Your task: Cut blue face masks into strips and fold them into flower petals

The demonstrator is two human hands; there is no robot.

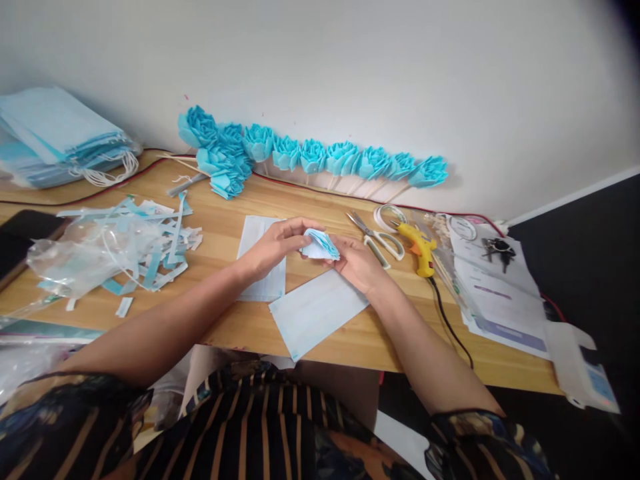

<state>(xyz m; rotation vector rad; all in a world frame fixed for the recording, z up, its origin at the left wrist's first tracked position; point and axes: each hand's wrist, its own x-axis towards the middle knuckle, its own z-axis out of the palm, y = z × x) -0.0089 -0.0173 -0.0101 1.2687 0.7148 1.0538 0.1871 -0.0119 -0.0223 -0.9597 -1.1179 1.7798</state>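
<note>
Between both hands, above the wooden table, is a folded stack of light blue mask fabric (321, 245) with its layered edges showing. My left hand (280, 245) grips its left side, thumb on top. Closed on its right side is my right hand (353, 259), whose fingertips are partly hidden behind the fabric. Below the left hand lies a flat pale mask sheet (261, 283). Another flat mask sheet (315, 317) lies at an angle near the table's front edge, partly under my right wrist. Scissors (375, 233) with white handles rest just right of the hands.
Blue fabric flowers (313, 156) on sticks line the wall. A yellow glue gun (419, 247), papers (500, 293) and keys (499, 250) are at right. Cut strips (160, 260), a plastic bag (80, 257), a dark phone (25, 240) and a mask pile (60, 133) lie left.
</note>
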